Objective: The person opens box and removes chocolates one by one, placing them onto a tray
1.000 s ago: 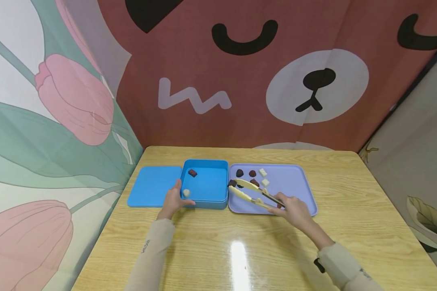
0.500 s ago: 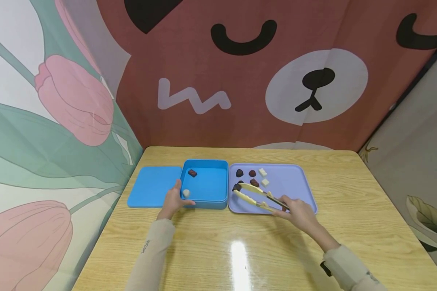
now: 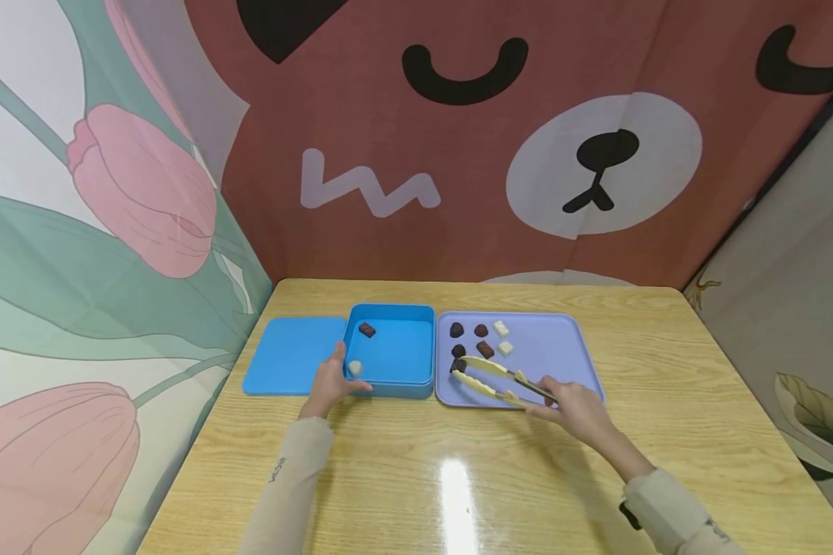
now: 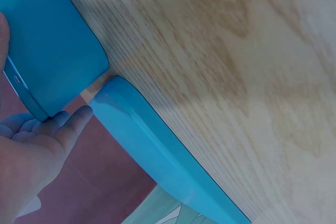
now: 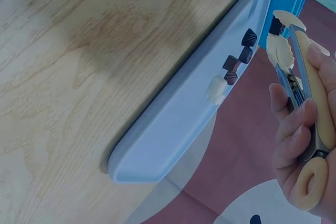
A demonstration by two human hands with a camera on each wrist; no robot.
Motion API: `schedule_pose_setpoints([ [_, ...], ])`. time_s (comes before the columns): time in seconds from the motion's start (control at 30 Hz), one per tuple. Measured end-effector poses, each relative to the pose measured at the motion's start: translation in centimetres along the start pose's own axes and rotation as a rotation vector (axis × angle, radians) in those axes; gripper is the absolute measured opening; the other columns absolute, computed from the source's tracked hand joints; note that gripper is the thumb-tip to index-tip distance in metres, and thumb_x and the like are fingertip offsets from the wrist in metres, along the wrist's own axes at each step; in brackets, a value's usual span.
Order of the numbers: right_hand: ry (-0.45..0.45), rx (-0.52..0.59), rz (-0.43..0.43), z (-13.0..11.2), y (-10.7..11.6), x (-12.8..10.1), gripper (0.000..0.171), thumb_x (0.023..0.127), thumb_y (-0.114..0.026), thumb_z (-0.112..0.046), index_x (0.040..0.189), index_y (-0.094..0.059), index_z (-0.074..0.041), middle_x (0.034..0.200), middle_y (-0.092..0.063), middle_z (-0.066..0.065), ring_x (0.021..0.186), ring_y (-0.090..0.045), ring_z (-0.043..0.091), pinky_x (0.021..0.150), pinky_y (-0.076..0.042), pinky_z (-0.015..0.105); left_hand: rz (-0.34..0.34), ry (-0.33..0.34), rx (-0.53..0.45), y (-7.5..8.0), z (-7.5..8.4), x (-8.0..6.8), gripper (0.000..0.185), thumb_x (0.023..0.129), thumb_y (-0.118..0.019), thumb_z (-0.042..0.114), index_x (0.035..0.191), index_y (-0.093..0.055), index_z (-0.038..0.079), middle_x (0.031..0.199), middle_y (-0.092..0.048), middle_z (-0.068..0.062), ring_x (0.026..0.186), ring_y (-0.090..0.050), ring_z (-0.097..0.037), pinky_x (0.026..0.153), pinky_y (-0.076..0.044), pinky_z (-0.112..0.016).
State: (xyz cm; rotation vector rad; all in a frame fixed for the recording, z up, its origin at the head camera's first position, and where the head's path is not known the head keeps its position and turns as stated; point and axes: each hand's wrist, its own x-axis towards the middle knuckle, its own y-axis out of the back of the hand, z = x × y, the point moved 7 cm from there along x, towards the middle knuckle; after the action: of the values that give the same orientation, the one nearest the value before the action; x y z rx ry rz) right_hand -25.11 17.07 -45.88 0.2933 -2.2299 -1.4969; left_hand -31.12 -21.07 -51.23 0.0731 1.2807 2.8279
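My left hand (image 3: 329,381) holds the near left corner of the blue box (image 3: 396,391), thumb along its front wall and fingers at its left side. In the box lie a brown chocolate (image 3: 367,330) and a white one (image 3: 355,368). My right hand (image 3: 578,410) grips cream-tipped tongs (image 3: 473,385) at their handle. A dark chocolate (image 3: 458,365) sits between the tong tips, over the left part of the lilac tray (image 3: 548,354). The right wrist view shows that dark chocolate (image 5: 275,25) partly hidden by the tips.
Several dark, brown and white chocolates stand on the tray, among them a white block (image 3: 501,329) and a brown piece (image 3: 485,349). The blue lid (image 3: 295,354) lies left of the box. Behind the wooden table (image 3: 389,478) hangs a printed curtain (image 3: 389,247).
The tongs with the dark chocolate have moved right and toward me, from the tray's left rim to over the tray. My left hand and the box have stayed put.
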Motion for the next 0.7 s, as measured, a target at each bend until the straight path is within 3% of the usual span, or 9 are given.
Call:
schedule_pose_setpoints([
  [0.7, 0.033, -0.021, -0.036, 0.57, -0.68, -0.14, 0.031, 0.070, -0.073, -0.032, 0.087, -0.059, -0.010, 0.062, -0.052, -0.012, 0.043, -0.033, 0.001, 0.036, -0.026, 0.019, 0.007, 0.000, 0.016, 0.08, 0.00, -0.05, 0.107, 0.062, -0.082, 0.028, 0.138, -0.017, -0.011, 0.141, -0.017, -0.028, 0.126, -0.023, -0.041, 0.098, -0.030, -0.047],
])
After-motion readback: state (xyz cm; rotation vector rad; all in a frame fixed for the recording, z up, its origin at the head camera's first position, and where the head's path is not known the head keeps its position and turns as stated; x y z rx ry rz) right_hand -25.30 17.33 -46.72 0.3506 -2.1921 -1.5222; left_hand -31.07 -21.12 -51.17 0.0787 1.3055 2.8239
